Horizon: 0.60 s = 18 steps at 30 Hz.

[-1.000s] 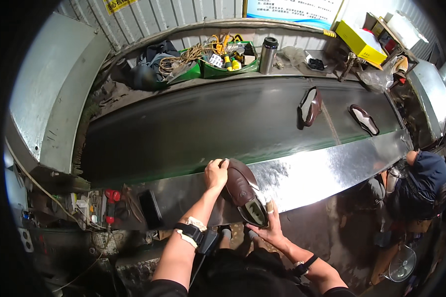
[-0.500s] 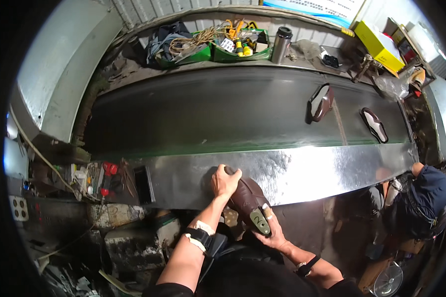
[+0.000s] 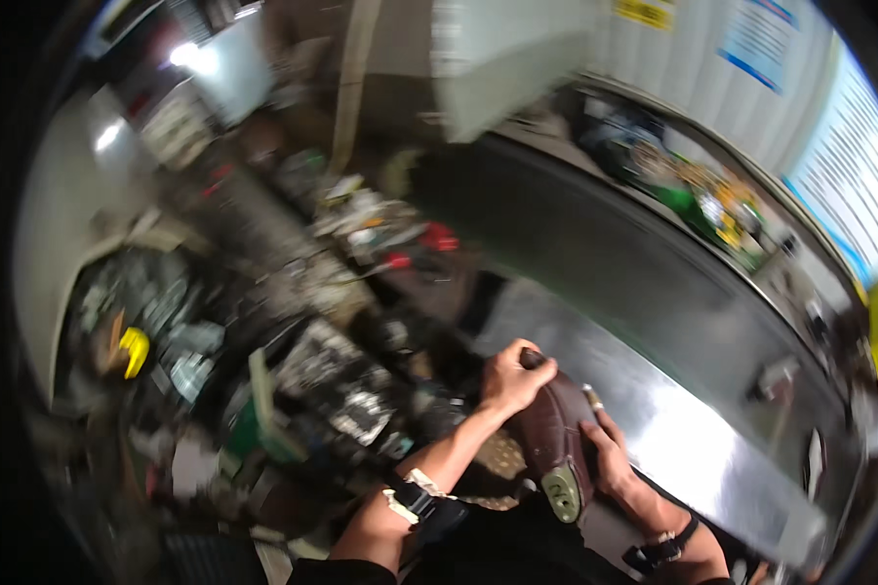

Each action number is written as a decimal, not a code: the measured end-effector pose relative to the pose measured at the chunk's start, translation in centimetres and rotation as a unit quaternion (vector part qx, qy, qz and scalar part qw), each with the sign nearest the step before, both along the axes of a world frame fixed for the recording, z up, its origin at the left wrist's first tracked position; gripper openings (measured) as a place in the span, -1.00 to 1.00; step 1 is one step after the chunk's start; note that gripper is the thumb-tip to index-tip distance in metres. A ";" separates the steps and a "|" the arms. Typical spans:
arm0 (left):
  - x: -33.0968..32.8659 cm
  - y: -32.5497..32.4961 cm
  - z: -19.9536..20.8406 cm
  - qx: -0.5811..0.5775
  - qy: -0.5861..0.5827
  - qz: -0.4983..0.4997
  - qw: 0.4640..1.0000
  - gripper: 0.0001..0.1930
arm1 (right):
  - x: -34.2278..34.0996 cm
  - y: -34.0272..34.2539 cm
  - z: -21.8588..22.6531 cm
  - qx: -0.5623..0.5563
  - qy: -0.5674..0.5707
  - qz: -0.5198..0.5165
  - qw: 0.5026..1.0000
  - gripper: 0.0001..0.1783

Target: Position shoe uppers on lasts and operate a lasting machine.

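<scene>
A brown leather shoe upper (image 3: 553,419) is stretched over a green shoe last (image 3: 562,495), which shows at the end nearest my body. The shoe's far end is gripped by my left hand (image 3: 509,382), with the thumb and fingers closed round it. Along the shoe's right side lies my right hand (image 3: 611,456), its fingers bent against the leather; a pale wrap covers one fingertip. Both hands hold the shoe in front of my body, beside the near edge of a shiny metal ledge (image 3: 644,390).
Beyond the ledge runs a dark conveyor belt (image 3: 595,244) with blurred shoes (image 3: 777,378) at its right. A green bin (image 3: 688,200) of tools stands behind it. Red-handled tools (image 3: 439,237) and clutter lie left; a bag-lined container (image 3: 190,341) sits further left.
My view has swung left, so the ledge and belt now slant down to the right. My right hand has shifted from the last's end to the shoe's side; my left hand keeps its grip.
</scene>
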<state>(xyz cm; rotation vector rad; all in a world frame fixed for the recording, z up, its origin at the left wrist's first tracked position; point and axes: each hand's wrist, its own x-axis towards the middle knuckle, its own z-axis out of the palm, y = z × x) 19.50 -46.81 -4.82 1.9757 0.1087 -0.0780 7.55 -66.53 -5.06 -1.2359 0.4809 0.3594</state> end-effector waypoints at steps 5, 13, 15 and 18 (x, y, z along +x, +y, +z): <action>-6.0 18.3 5.8 -0.003 -0.077 0.190 0.979 -0.65 | 1.1 17.3 3.6 0.048 -0.163 0.116 0.979 -0.28; -18.4 46.2 13.6 -0.116 -0.085 0.439 0.887 -0.60 | -2.4 43.7 7.1 0.154 -0.164 0.276 0.934 -0.65; -22.2 50.5 14.4 -0.236 -0.133 0.455 0.848 -0.61 | -3.4 48.7 8.0 0.244 -0.139 0.291 0.915 -0.71; -26.7 53.0 14.0 -0.263 -0.132 0.518 0.803 -0.63 | -3.5 54.7 8.5 0.297 -0.070 0.291 0.907 -0.78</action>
